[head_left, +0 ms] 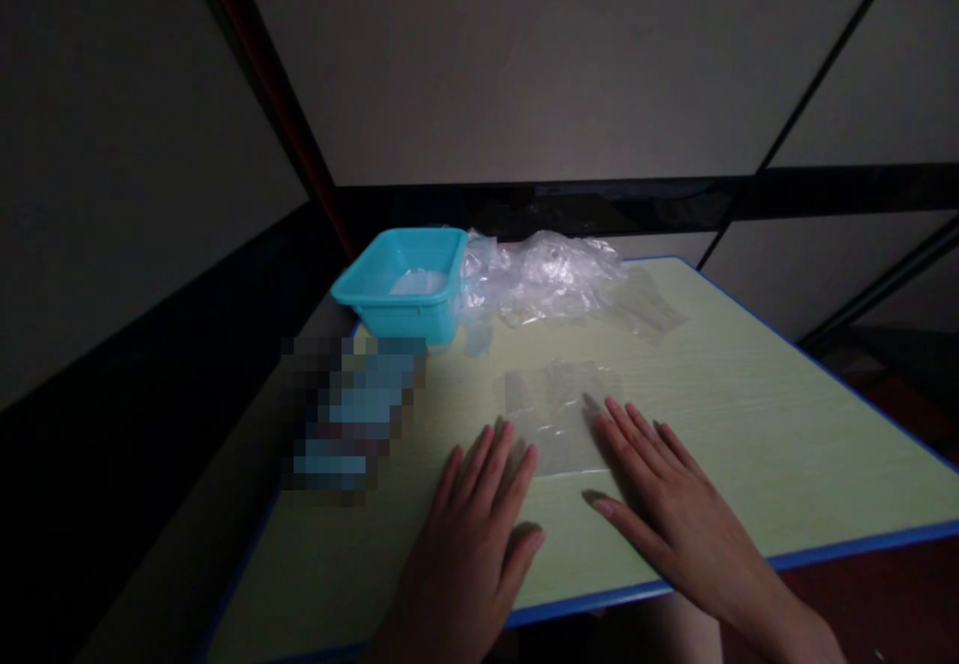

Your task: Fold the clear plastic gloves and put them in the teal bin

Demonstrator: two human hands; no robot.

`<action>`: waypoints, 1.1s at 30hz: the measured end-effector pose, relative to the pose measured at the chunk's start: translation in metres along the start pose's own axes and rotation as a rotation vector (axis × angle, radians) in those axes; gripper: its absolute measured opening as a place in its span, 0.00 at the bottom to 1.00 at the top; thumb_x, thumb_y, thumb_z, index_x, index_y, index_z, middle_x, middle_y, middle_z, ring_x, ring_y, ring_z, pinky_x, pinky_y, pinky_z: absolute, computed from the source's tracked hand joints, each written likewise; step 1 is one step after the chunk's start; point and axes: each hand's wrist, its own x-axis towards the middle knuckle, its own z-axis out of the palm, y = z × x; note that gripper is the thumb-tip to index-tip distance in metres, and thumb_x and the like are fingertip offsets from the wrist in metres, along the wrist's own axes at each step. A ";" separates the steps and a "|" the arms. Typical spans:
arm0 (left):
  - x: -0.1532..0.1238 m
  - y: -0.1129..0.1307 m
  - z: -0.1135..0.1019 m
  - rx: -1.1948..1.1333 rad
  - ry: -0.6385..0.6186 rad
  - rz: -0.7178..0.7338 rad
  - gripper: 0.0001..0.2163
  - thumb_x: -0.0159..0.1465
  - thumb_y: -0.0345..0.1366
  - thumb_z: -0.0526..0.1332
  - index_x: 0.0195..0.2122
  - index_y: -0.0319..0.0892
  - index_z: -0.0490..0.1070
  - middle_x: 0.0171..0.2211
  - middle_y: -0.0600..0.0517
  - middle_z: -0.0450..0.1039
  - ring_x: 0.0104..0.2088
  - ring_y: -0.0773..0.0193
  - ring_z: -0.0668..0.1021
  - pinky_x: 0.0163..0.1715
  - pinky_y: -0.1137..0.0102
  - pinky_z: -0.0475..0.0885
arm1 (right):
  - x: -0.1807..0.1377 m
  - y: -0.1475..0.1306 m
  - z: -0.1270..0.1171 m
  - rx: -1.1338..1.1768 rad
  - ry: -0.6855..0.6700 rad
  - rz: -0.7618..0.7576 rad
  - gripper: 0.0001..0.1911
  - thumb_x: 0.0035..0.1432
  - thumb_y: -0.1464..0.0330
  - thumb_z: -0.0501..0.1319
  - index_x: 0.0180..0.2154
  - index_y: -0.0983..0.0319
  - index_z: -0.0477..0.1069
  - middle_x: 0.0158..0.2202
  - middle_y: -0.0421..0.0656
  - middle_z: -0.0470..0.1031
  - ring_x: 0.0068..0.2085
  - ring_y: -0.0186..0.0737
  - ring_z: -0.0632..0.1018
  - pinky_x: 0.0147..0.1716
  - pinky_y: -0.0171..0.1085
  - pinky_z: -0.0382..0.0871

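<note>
The clear bag (pixel 558 429) lies flat on the desk (pixel 756 424), left hand (pixel 476 534) at its seven o'clock, right hand (pixel 670 504) at its four, each grip open and empty; uneven sideways pressure could wrinkle it.

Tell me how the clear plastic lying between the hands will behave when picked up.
The clear plastic is probably floppy: faint creases cross it. It is likely light for its size, since it looks thin, with the table showing through. Lying nearly flat with glossy glints, it may slide when pushed.
</note>
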 end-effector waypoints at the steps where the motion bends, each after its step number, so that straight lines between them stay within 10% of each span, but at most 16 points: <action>1: 0.000 0.000 -0.001 -0.006 -0.012 0.010 0.27 0.63 0.35 0.53 0.62 0.45 0.45 0.64 0.47 0.42 0.62 0.53 0.50 0.55 0.52 0.57 | -0.001 0.000 0.000 0.005 0.019 0.012 0.34 0.59 0.56 0.51 0.62 0.63 0.43 0.63 0.49 0.48 0.62 0.49 0.51 0.56 0.55 0.53; 8: 0.001 -0.005 -0.002 -0.080 -0.002 0.050 0.26 0.62 0.34 0.54 0.61 0.45 0.48 0.62 0.46 0.49 0.60 0.53 0.56 0.54 0.51 0.59 | -0.004 -0.001 -0.001 0.148 0.123 0.109 0.22 0.60 0.63 0.52 0.53 0.66 0.63 0.57 0.52 0.60 0.57 0.50 0.63 0.53 0.54 0.59; 21: -0.002 -0.007 -0.009 -0.207 0.151 0.264 0.20 0.60 0.26 0.54 0.54 0.41 0.59 0.47 0.48 0.71 0.51 0.60 0.70 0.55 0.53 0.59 | -0.009 -0.002 -0.003 0.401 0.195 0.243 0.13 0.61 0.66 0.50 0.46 0.62 0.65 0.44 0.49 0.69 0.44 0.43 0.72 0.43 0.43 0.68; 33: -0.001 -0.009 -0.006 -0.256 0.244 0.144 0.18 0.59 0.26 0.54 0.50 0.43 0.62 0.41 0.50 0.74 0.44 0.61 0.75 0.55 0.52 0.60 | -0.011 -0.003 -0.006 0.445 0.218 0.176 0.14 0.59 0.69 0.52 0.47 0.61 0.63 0.40 0.48 0.72 0.40 0.42 0.75 0.36 0.38 0.71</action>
